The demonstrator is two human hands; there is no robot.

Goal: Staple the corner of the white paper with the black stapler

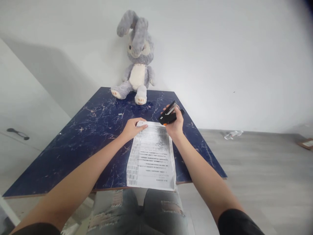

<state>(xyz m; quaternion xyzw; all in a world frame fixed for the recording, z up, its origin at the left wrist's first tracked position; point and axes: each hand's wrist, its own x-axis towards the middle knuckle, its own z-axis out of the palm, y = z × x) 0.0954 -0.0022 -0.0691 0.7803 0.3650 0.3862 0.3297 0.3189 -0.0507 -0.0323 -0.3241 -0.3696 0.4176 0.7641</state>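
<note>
A long printed paper, perhaps several sheets together, lies on the dark blue table, its near end reaching the front edge. My left hand pinches its far left corner, the thumb on top and the fingers beneath. A black stapler with a small orange part at its base is in my right hand. The stapler's jaws point left, close to the paper's far right corner. From this angle I cannot tell whether it touches the paper.
The blue marbled table stands against a white wall. A grey plush rabbit sits at its back edge. A small pale piece lies left of the paper. A clear plastic item is on the floor at right; a cabinet handle shows at left.
</note>
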